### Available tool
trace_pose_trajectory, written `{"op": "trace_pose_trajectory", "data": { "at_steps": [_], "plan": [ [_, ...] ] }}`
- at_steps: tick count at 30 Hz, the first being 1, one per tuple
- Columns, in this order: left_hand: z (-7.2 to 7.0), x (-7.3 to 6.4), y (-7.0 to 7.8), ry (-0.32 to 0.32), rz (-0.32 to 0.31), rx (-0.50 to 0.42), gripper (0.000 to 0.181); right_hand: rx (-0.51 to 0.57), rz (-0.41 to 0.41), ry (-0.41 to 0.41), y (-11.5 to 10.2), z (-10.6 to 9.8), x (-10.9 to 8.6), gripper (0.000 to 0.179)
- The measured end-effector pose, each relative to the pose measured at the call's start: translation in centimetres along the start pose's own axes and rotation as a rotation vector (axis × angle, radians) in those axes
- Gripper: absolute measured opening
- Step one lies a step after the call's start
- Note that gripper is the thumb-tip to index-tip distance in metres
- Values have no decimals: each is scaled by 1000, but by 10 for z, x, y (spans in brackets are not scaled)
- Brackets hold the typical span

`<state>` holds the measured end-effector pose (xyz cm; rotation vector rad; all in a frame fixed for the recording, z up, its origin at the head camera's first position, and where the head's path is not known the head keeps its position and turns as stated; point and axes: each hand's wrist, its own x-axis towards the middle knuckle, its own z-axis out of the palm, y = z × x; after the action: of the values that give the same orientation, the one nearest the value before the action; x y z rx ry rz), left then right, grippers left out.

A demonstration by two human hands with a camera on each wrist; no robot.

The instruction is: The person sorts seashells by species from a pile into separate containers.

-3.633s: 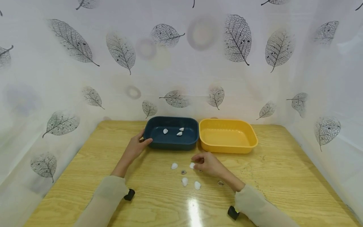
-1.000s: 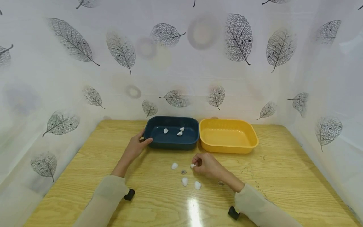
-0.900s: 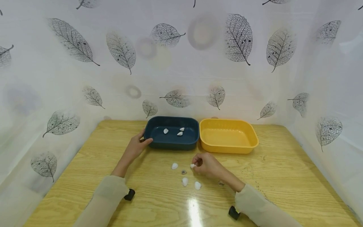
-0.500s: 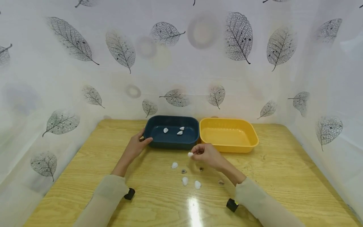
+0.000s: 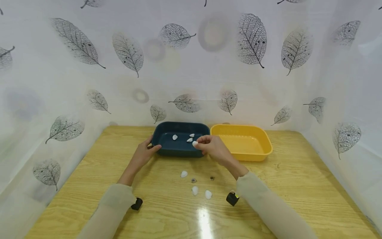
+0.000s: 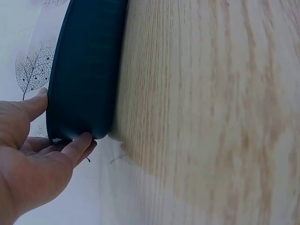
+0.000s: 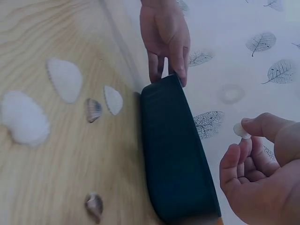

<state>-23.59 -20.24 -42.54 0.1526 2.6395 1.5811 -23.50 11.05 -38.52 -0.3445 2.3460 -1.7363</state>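
We see the right hand [image 5: 214,148] pinching a white shell [image 5: 195,143] over the right part of the dark blue tray [image 5: 176,153]; three shells [image 5: 174,137] inside. Left hand [image 5: 142,154] grips the tray's left end, thumb at the rim.

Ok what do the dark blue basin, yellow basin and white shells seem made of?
The dark blue basin: probably moulded plastic, smooth with a faint sheen and rounded corners. The yellow basin: likely plastic too, with soft highlights on its floor. The white shells: seemingly real seashell, matte, with serrated edges in the right wrist view, though imitations can't be ruled out.
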Motion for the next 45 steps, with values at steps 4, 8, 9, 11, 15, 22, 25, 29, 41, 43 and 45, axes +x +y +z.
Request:
{"op": "trace_pose_trajectory", "data": {
  "at_steps": [4,8,9,11,15,22,25,29,41,43,45],
  "plan": [
    [0,0,1,1,1,-4,76,40,16,14,-4,2,12,26],
    [0,-1,3,0,1,2,75,71,28,26,-5,5,25,23],
    [0,-1,3,0,1,3,75,79,29,29,-5,6,29,23],
    [0,-1,3,-3,3,3,75,91,26,32,-5,8,34,22],
    [1,0,2,-6,-1,-1,75,111,27,44,-4,11,44,20],
    [2,-1,1,-6,3,-2,75,163,44,61,-3,16,56,20],
    [3,-1,1,-5,4,-6,75,190,68,81,-4,18,61,25],
    [4,0,1,-3,3,-4,76,237,88,123,-3,21,69,31],
    [3,0,0,2,-2,-4,74,381,68,108,1,17,73,39],
    [1,0,0,4,-2,-5,74,365,65,93,0,15,68,38],
    [0,-1,-1,8,-4,-8,75,346,62,74,0,12,62,37]
  ]
}}
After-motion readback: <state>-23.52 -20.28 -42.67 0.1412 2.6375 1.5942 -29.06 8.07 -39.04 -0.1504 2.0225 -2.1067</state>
